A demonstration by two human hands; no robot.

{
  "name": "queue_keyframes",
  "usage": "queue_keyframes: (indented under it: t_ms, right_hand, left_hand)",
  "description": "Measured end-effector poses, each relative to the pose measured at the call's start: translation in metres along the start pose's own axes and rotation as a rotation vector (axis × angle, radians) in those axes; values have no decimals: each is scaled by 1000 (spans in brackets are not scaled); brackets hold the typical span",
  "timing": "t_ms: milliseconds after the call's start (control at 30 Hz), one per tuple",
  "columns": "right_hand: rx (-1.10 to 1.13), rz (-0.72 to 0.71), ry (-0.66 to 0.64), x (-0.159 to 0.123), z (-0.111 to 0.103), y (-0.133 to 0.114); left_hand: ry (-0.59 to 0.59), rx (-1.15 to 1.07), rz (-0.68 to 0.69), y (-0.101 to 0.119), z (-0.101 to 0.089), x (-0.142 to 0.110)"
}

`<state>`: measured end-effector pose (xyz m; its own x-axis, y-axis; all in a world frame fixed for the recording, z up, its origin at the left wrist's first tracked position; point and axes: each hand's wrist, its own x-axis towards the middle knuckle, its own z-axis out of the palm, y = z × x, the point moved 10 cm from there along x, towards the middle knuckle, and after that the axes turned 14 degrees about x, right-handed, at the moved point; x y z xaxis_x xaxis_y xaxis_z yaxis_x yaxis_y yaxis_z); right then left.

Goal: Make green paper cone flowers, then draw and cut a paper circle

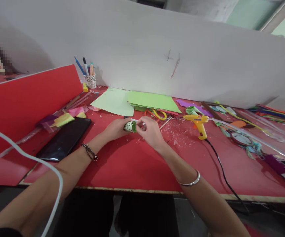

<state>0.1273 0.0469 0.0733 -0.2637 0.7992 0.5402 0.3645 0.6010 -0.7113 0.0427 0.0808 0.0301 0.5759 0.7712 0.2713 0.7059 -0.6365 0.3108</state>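
Observation:
Between my hands, over the red tabletop point(132, 164), is a small rolled paper tube point(129, 126), green inside and pale with a dark grid outside. My left hand point(116, 129) is wrapped round its left side. At the tube's right-hand opening, my right hand point(151, 130) pinches with thumb and forefinger; whether it grips the rim or something small there I cannot make out. Just behind the hands lie scissors with orange and yellow handles point(160, 114). A yellow glue gun point(198, 124) stands to the right of my right hand.
Green paper sheets point(154, 99) lie at the back. A black phone point(64, 140) and a red board point(31, 105) are on the left, near a pen cup point(91, 80). A white cable point(34, 158) crosses my left arm. Further right are a dreamcatcher point(242, 139) and a purple power strip point(282, 171).

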Motion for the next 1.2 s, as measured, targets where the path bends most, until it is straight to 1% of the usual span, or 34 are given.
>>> queue_keyframes:
  t_ms: [233, 400, 500, 600, 767, 967, 1100, 1200]
  right_hand:
    - [-7, -14, -31, -1, 4, -2]
    - [66, -2, -68, -1, 6, 0]
    - [134, 29, -84, 0, 3, 2]
    - [164, 45, -130, 1, 3, 2]
    - [149, 2, -211, -1, 7, -10]
    - [140, -15, -229, -2, 6, -15]
    - [84, -54, -274, -2, 7, -20]
    - [0, -97, -332, -3, 11, -25]
  left_hand:
    - [-18, -113, 52, 1, 3, 1]
    - [-78, -214, 72, 1, 7, 1]
    - [-108, -230, 62, 2, 8, 0]
    - [-150, -236, 58, 3, 12, -1]
    - [-212, -248, 80, 7, 19, -4]
    - [-242, -354, 116, 16, 17, -5]
    - [-283, -383, 87, 17, 18, -6]
    - [-294, -413, 99, 19, 19, -7]
